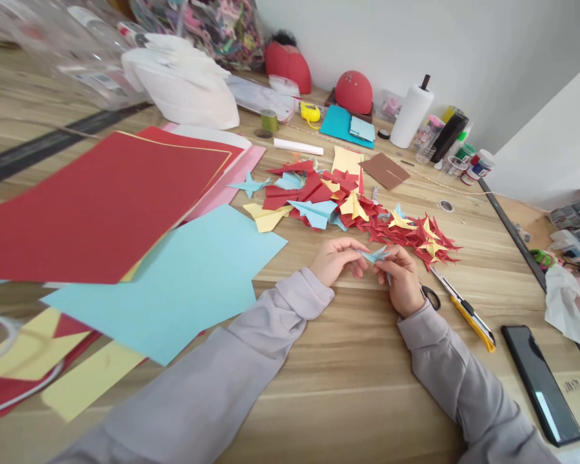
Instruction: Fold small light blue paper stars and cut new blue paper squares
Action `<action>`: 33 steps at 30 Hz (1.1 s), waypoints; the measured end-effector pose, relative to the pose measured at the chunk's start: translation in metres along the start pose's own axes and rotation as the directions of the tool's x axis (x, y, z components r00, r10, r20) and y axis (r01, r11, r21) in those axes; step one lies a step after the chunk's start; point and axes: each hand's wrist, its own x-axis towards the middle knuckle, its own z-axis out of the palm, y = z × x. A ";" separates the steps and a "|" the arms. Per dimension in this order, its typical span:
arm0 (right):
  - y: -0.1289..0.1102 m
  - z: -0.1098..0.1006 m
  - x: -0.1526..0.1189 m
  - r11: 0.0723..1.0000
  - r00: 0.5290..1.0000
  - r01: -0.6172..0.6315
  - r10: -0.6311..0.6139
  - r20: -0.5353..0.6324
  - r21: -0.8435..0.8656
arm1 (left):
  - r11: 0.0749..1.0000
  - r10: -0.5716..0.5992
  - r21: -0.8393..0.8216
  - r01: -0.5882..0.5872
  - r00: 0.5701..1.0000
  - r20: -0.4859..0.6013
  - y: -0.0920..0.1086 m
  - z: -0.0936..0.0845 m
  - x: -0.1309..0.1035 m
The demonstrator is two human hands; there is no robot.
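One small folded blue paper (377, 254) is just right of the frame's centre, its left end pinched by the fingers of the left hand (336, 260), its right end by those of the right hand (401, 278). Just above them, a heap of folded red, yellow and blue paper pieces (314, 189) stretches rightward. Beside the right wrist lie a black loop handle (432, 297), partly hidden, and a yellow cutter (465, 310). Large blue (188, 270) and red sheets (106, 206) overlap at left; a phone (541, 385) lies lower right.
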 end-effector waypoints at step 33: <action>0.000 0.001 0.001 1.000 0.999 0.008 -0.009 -0.032 -0.009 | 1.000 0.018 -0.024 -0.019 1.000 -0.023 0.000 0.002 -0.002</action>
